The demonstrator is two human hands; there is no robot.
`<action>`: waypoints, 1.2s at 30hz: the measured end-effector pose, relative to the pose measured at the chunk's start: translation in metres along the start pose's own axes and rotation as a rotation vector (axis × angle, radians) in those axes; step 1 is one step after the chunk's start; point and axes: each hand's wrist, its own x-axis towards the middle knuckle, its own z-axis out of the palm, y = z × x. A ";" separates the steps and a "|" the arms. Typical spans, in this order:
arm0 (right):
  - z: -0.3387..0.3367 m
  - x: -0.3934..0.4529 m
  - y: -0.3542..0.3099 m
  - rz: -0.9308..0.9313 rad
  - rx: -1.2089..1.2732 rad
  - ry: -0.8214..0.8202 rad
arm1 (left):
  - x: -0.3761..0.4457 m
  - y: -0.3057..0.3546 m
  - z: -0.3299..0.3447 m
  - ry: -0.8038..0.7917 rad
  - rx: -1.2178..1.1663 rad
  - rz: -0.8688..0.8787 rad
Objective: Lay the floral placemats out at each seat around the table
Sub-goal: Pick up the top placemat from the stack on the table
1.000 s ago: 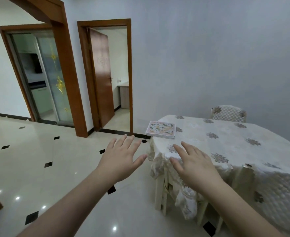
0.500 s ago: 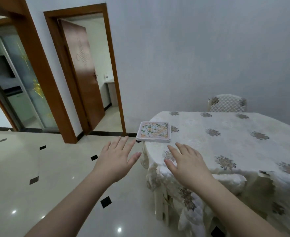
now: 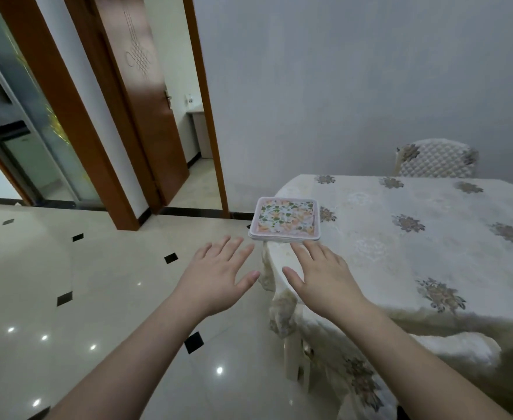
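On table corner [image 3: 370, 213], pink-rimmed floral placemats [image 3: 285, 219], neatly stacked

No readable text, label, brand, number or sign is showing anywhere in the head view. The stack of floral placemats [image 3: 285, 219] is showing only a flower-and-leaf pattern with no lettering. The tablecloth [image 3: 415, 237] covering the bench is carrying repeated flower motifs, not words. The wooden door [image 3: 140, 95] is bearing a carved knot ornament rather than writing. A small fixture on the wall beyond the doorway is appearing too small and blurred to read.
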 end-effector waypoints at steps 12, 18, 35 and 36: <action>0.061 0.138 -0.055 0.154 -0.019 -0.068 | 0.117 -0.111 0.064 0.060 -0.074 0.097; 0.078 0.190 -0.062 0.233 -0.006 -0.101 | 0.179 -0.146 0.077 0.048 -0.106 0.162; 0.151 0.374 0.041 0.433 0.019 -0.039 | 0.425 -0.164 0.137 0.089 -0.013 0.367; 0.152 0.383 0.050 0.441 0.006 -0.031 | 0.438 -0.162 0.139 0.085 0.002 0.388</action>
